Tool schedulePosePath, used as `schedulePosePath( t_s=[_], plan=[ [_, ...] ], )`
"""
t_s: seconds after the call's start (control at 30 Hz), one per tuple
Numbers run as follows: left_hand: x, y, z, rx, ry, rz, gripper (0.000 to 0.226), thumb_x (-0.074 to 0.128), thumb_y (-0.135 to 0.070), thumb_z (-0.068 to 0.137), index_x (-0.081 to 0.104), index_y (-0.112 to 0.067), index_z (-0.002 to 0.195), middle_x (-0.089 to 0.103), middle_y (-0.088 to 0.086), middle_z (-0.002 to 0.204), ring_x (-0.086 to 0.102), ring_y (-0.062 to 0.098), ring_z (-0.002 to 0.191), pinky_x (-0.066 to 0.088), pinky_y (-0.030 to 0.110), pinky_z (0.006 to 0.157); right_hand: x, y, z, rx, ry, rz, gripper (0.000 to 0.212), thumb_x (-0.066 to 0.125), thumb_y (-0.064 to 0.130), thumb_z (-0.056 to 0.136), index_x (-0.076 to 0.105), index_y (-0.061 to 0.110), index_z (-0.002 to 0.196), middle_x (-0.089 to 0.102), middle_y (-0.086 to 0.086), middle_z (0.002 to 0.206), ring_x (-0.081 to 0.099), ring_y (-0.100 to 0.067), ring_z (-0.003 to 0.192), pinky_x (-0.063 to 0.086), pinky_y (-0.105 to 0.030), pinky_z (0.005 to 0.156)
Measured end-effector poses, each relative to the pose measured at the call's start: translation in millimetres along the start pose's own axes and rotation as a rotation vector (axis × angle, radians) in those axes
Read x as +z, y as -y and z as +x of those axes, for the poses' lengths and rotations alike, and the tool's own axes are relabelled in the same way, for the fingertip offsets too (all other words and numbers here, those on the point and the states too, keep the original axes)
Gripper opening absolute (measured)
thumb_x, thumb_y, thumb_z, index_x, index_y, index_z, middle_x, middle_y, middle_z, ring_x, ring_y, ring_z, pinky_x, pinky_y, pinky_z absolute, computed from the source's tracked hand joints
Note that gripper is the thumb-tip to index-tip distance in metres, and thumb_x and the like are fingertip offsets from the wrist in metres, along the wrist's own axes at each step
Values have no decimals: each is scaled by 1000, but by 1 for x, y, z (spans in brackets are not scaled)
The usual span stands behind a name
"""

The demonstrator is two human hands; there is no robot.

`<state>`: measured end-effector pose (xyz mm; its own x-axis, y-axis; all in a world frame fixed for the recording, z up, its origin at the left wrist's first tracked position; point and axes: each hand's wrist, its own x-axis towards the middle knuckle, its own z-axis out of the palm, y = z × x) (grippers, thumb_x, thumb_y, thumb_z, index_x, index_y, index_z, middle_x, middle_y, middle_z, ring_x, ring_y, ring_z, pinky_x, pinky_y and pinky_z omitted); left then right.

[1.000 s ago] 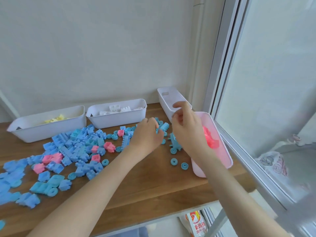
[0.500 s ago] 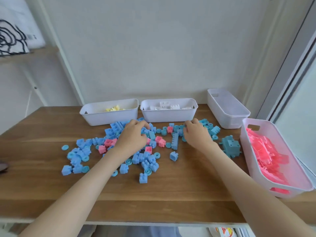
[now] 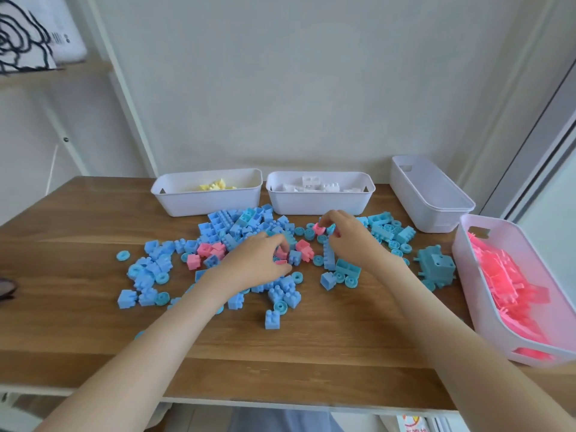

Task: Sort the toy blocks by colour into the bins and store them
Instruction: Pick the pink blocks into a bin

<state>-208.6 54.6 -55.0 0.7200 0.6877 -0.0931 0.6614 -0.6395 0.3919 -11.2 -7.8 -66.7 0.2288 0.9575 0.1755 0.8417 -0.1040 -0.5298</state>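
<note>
A heap of blue blocks [image 3: 237, 232] with a few pink ones [image 3: 207, 251] mixed in lies on the wooden table [image 3: 311, 347]. My left hand [image 3: 258, 263] rests in the heap and pinches a small pink block [image 3: 281, 253]. Further right, my right hand [image 3: 349, 238] pinches another pink block [image 3: 318, 228] near the white-block bin [image 3: 318, 202]. The yellow-block bin [image 3: 205, 201] stands at the back left. An empty white bin [image 3: 430, 198] stands at the back right. The bin of pink blocks [image 3: 486, 294] sits at the right edge.
A large teal block assembly [image 3: 434, 269] sits between my right forearm and the pink bin. A shelf with a black-and-white patterned thing [image 3: 28, 35] hangs at the upper left. A window frame [image 3: 536, 141] runs down the right side. A dark object [image 3: 6, 288] shows at the left edge.
The view swung left from the pink bin to the whole table. My right hand came away from the pink bin to the heap, and both hands now pinch pink blocks.
</note>
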Motion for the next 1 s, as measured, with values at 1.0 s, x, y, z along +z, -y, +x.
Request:
schedulePosePath(
  t_s=[1.0],
  plan=[
    [3,-1,-15,-37,-170,158,13,47,-40,94,52,-30,101,53,-10,89,39,16,105,26,37,84,-3,29,13,64,67,-93,26,37,15,92,56,4,78,53,-7,76,46,-16,66,37,-25,59]
  ],
)
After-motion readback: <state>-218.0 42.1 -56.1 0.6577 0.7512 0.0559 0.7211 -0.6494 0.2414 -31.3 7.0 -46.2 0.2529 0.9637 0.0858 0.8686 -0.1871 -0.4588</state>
